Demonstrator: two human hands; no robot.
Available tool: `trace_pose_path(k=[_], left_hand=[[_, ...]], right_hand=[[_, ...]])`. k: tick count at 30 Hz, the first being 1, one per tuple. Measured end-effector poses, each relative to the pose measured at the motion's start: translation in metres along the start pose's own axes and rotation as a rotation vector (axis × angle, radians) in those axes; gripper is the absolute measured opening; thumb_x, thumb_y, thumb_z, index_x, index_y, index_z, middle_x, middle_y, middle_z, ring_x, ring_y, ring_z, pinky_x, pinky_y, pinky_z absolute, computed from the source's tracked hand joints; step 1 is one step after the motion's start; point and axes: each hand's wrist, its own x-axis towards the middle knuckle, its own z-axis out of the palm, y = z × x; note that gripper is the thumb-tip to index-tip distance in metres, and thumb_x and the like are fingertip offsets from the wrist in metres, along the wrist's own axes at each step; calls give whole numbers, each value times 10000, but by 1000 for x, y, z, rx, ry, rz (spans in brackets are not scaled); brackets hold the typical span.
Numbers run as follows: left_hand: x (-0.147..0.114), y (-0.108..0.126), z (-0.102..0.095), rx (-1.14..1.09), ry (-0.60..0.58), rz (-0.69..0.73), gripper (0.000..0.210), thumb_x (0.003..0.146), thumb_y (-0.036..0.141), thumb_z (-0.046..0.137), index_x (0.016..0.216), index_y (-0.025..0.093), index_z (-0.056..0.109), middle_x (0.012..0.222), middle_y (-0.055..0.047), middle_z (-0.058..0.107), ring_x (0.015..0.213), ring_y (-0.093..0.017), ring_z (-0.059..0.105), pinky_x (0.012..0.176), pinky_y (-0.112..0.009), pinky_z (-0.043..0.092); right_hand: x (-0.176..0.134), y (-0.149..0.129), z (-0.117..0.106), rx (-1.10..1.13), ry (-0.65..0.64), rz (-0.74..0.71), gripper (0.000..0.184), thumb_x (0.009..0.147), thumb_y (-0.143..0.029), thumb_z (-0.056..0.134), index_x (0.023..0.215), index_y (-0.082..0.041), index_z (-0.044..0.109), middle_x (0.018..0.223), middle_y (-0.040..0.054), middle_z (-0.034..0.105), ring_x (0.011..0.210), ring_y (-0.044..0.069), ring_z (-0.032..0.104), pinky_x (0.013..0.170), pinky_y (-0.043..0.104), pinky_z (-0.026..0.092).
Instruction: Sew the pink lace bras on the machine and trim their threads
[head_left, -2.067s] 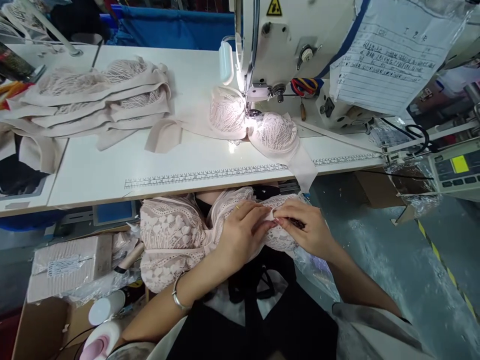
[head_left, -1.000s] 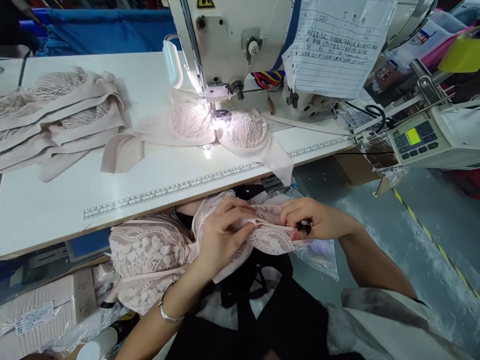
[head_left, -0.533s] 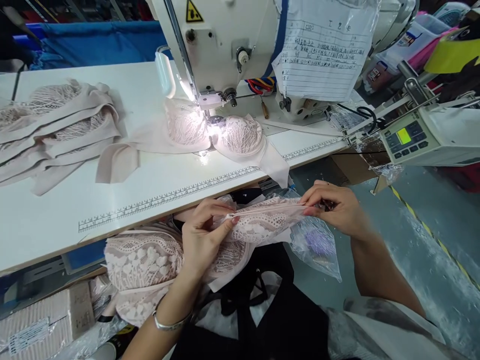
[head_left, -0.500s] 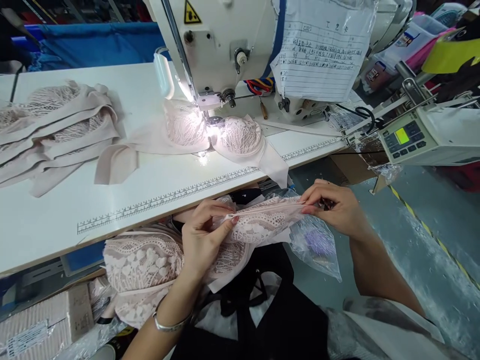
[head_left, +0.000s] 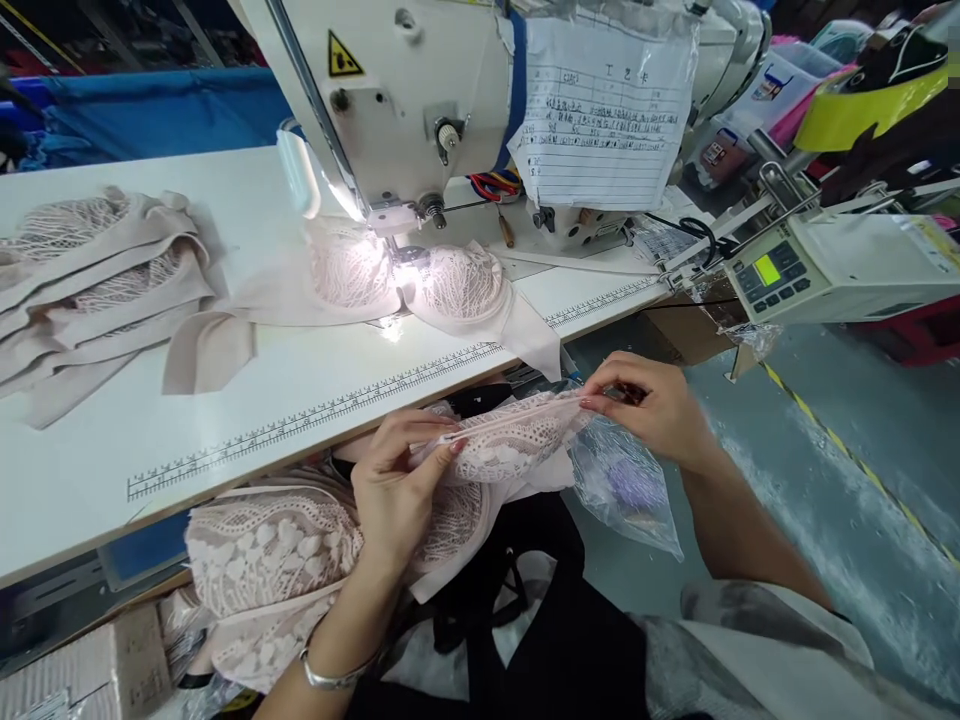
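A pale pink lace bra [head_left: 510,450] is stretched between my two hands above my lap, just in front of the table edge. My left hand [head_left: 397,490] pinches its upper edge between thumb and fingers. At the other end of that edge, my right hand [head_left: 637,405] holds the fabric in a pinch. More lace bra cups [head_left: 274,540] hang in a bundle left of my left wrist. Another bra [head_left: 457,285] lies on the table under the lit needle of the sewing machine [head_left: 397,120], its bands spread to both sides.
A pile of pink bras [head_left: 97,280] lies on the left of the white table [head_left: 300,380], which has a printed ruler along its front. A control box [head_left: 780,270] juts out at right. Below it hangs a clear plastic bag [head_left: 626,485]. A wrapped box [head_left: 90,670] sits lower left.
The view has shifted, so the machine and table appear further left. Both hands keep their pinch on the bra, and its upper edge now looks straighter and tauter.
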Motion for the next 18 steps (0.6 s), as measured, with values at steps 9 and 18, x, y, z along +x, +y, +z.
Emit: trace_pose_path(k=[9, 18], left_hand=[[29, 27, 14, 91, -515, -51, 413, 815, 233, 811, 1200, 222, 661, 1279, -90, 622, 1219, -250, 560, 1053, -384, 437], [29, 31, 39, 21, -575, 5, 199, 960, 174, 623, 762, 177, 610, 844, -14, 586, 799, -136, 570, 746, -242, 439]], right_hand=[[14, -34, -17, 24, -253, -163, 167, 891, -299, 723, 754, -210, 688, 694, 11, 629, 651, 139, 503, 577, 285, 361], [14, -19, 12, 9, -332, -117, 232, 889, -378, 716, 920, -217, 553, 724, -44, 571, 591, 98, 456, 559, 232, 340]])
